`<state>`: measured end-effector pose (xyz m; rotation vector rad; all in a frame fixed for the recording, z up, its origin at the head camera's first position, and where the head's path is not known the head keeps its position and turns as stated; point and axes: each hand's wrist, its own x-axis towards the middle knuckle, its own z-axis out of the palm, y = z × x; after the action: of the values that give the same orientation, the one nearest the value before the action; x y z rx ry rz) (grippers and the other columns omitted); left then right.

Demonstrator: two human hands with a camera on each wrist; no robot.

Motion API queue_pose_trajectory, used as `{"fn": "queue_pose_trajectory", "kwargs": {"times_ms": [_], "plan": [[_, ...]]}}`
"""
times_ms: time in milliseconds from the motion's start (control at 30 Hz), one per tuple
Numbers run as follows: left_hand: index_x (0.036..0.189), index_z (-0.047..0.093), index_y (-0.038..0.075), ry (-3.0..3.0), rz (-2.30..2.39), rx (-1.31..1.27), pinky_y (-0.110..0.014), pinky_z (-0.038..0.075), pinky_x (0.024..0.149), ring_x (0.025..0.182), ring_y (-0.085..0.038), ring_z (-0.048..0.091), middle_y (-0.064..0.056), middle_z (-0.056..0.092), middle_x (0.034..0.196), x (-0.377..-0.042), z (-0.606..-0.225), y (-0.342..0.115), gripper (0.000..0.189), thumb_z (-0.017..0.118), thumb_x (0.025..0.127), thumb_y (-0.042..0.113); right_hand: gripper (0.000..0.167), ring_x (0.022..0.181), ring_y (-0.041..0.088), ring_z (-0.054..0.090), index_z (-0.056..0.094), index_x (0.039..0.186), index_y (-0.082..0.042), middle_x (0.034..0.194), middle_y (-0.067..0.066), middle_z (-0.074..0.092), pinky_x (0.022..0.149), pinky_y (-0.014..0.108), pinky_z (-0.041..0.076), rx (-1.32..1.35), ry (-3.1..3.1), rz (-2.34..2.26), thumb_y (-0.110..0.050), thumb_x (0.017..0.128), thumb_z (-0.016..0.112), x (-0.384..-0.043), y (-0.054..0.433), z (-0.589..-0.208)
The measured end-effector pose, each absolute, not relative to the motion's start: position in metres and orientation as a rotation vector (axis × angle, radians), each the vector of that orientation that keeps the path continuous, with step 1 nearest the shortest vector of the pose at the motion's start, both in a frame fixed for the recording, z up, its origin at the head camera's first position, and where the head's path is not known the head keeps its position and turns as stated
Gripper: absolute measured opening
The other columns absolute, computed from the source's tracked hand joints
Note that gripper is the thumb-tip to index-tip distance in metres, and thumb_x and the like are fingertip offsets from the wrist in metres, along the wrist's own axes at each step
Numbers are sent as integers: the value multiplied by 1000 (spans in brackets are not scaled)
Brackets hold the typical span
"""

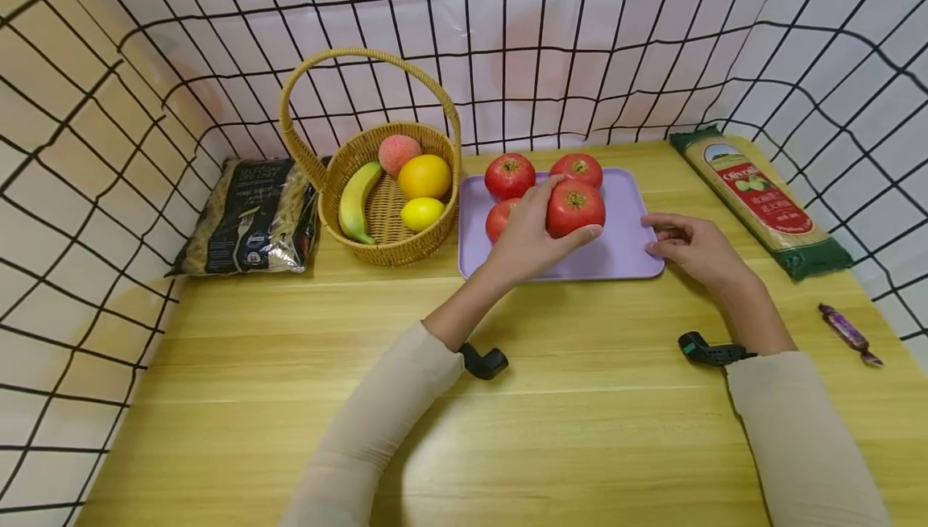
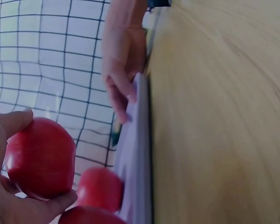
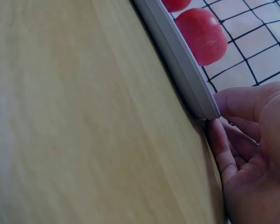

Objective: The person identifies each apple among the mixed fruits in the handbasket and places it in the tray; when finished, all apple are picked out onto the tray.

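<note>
My left hand (image 1: pixel 532 241) grips a red apple (image 1: pixel 576 209) from its left side, thumb and fingers curved round it. In the left wrist view the held apple (image 2: pixel 41 157) hangs clear of the others. Beneath is a light purple tray (image 1: pixel 623 257), bearing two apples at the back, a left one (image 1: pixel 510 176) and a right one (image 1: pixel 577 166). A further apple (image 1: pixel 499 219) on the tray is partly covered by my left hand. At the tray's right edge, my right hand (image 1: pixel 699 253) pinches the rim (image 3: pixel 203 105) between thumb and finger.
A wicker basket (image 1: pixel 395 251) with a banana, a peach, an orange-yellow fruit and a lemon stands left of the tray. Farther left lies a pasta bag (image 1: pixel 246 217). On the right are a green-ended pasta packet (image 1: pixel 761 201) and a purple-wrapped candy (image 1: pixel 850 334). Black wire grid (image 1: pixel 536 51) surrounds the table.
</note>
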<state>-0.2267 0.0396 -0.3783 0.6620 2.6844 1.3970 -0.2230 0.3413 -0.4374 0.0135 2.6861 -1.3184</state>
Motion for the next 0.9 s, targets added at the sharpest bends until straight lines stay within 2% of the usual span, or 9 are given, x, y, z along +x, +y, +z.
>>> {"fn": "queue_pose_trajectory", "kwargs": {"times_ms": [233, 467, 900], "plan": [[161, 29, 19, 2705, 1318, 642, -46, 52, 106, 129, -18, 53, -5, 45, 151, -234, -391, 61, 93, 75, 89, 54, 50, 93, 8, 54, 58, 146, -12, 114, 4, 58, 75, 12, 49, -3, 2692, -1299, -31, 101, 68, -223, 341, -437], [162, 26, 15, 2740, 1221, 568, -41, 49, 112, 133, -20, 53, -10, 40, 157, -243, -404, 82, 94, 74, 90, 53, 50, 93, 7, 55, 57, 146, -12, 115, 5, 59, 75, 12, 49, -5, 2689, -1297, -31, 101, 68, -223, 341, -437], [159, 28, 14, 2761, 1065, 464, -37, 51, 109, 126, -20, 57, -10, 46, 149, -243, -411, 90, 90, 72, 91, 54, 50, 92, 6, 54, 58, 146, -10, 109, -1, 59, 76, 11, 48, -10, 2681, -1340, -30, 101, 68, -221, 341, -436]]}}
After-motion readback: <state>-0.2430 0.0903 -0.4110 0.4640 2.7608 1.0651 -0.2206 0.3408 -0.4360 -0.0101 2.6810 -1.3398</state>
